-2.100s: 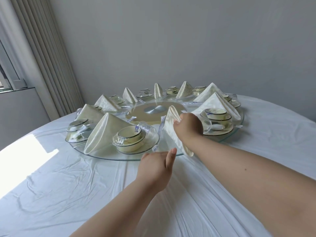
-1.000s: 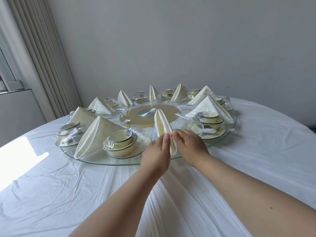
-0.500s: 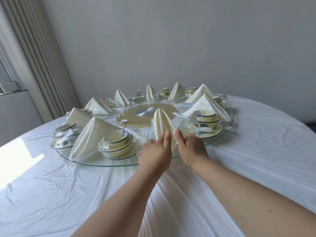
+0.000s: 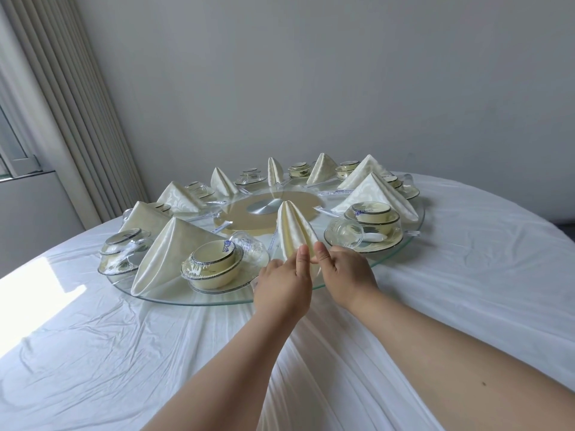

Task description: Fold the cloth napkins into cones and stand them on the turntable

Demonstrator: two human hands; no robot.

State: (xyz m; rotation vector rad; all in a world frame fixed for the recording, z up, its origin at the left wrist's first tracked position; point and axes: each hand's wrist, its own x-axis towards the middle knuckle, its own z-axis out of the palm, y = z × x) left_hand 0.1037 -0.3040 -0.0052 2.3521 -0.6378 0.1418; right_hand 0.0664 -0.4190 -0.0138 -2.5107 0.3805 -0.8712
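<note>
While you face the glass turntable [image 4: 217, 301]:
Left hand [image 4: 284, 289]: pinches the cone napkin [image 4: 294, 233] at its base.
Right hand [image 4: 347, 275]: pinches the same napkin, opposite side.
Napkin: upright, just beyond your fingertips.

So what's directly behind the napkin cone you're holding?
Behind the napkin cone show the tan centre disc and silver hub; whatever lies right behind its base is hidden.

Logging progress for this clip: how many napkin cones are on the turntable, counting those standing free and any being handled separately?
Napkin cones standing free: 8
Napkin cone touched by left hand and right hand: 1
Total: 9
</note>
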